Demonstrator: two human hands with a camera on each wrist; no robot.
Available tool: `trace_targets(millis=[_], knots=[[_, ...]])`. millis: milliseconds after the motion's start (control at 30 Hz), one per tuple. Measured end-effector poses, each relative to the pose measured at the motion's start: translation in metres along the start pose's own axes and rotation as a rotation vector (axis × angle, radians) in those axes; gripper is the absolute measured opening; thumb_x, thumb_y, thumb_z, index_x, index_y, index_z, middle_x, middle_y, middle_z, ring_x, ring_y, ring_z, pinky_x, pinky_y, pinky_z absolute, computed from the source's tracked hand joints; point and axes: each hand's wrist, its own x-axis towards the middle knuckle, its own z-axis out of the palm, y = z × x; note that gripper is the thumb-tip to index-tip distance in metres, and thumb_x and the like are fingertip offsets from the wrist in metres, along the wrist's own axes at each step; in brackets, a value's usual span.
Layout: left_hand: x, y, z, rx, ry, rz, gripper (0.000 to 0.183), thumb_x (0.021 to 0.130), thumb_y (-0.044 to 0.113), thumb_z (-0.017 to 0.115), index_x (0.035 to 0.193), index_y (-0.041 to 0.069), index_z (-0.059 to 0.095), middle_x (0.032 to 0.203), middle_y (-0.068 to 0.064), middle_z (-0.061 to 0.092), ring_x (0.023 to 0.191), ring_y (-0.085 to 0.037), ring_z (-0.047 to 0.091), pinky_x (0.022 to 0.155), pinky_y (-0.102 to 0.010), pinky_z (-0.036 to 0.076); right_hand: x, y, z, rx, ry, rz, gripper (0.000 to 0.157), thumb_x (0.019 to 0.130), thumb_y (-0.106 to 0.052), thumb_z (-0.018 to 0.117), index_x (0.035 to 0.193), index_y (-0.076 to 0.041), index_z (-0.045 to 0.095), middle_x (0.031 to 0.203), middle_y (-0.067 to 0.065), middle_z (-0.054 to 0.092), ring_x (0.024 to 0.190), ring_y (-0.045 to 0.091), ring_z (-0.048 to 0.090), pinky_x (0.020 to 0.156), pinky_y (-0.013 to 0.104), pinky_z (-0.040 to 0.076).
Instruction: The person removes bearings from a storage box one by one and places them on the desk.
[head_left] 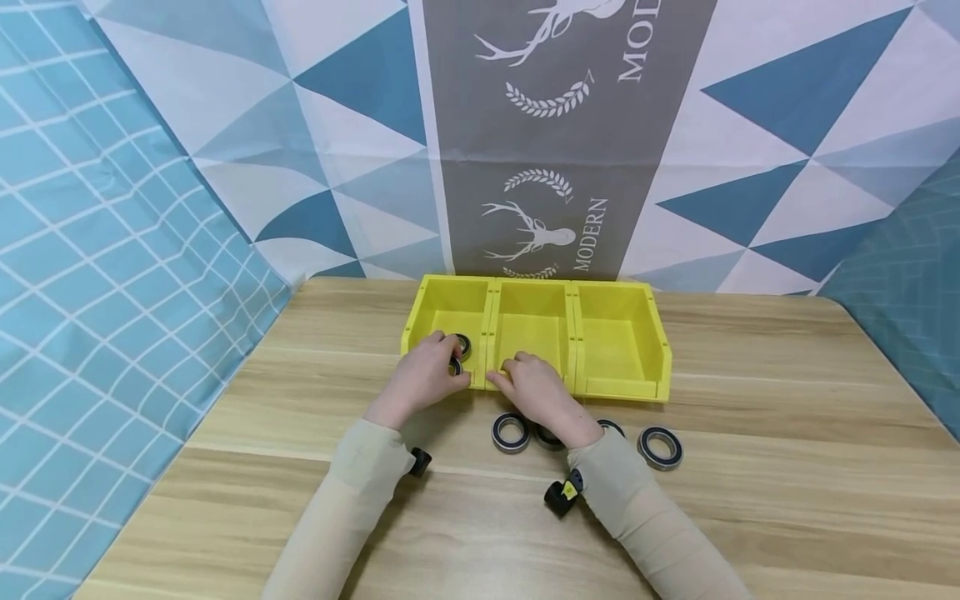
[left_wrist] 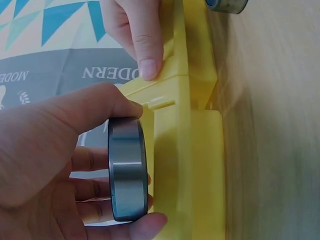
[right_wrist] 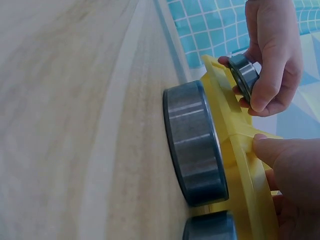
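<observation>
Over the front of the left compartment of a yellow three-part bin (head_left: 618, 389), my left hand (head_left: 429, 375) grips a ball bearing (left_wrist: 127, 170) on edge between thumb and fingers. Another bearing (head_left: 465, 343) shows in that compartment, just beyond the fingers. My right hand (head_left: 536, 387) is at the front of the middle compartment; its thumb lies on the rim near the divider, and its fingers reach over to the inner side. In the right wrist view, bearings with shiny steel outer rings, one of them large in view (right_wrist: 195, 142), stand close before the bin.
On the wooden table (head_left: 480, 533), several bearings lie in front of the bin, among them one at the left (head_left: 511, 433) and one at the right (head_left: 660, 448); my right wrist partly covers those between. A patterned cloth (head_left: 555, 167) hangs behind the bin.
</observation>
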Motion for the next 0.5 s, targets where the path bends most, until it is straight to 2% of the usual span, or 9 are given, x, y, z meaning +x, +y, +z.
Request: trace_targets(millis=[267,500], knots=[[-0.0037,0.0063,-0.0035,0.032,-0.041,0.030,0.027,0.073,0.027,0.067,0.091,0.008,0.059,0.085,-0.005,0.052,0.072,-0.019,0.048,0.065,-0.030,0.044,-0.0017,0.0001,-0.0001,0.001,0.003,0.000,0.041,0.093,-0.039,0.046,0.087,-0.004,0.066,0.077,0.007,0.057,0.069,0.020,0.055,0.063,0.034,0.045],[-0.0066,0.0081,-0.0039,0.070,-0.047,0.073,0.020,0.072,0.025,0.068,0.084,0.010,0.062,0.081,-0.002,0.052,0.070,-0.016,0.047,0.063,-0.028,0.041,-0.0008,-0.0006,-0.0007,0.001,0.011,-0.007,0.040,0.093,-0.038,0.046,0.086,-0.004,0.066,0.077,0.006,0.056,0.069,0.020,0.054,0.062,0.034,0.045]])
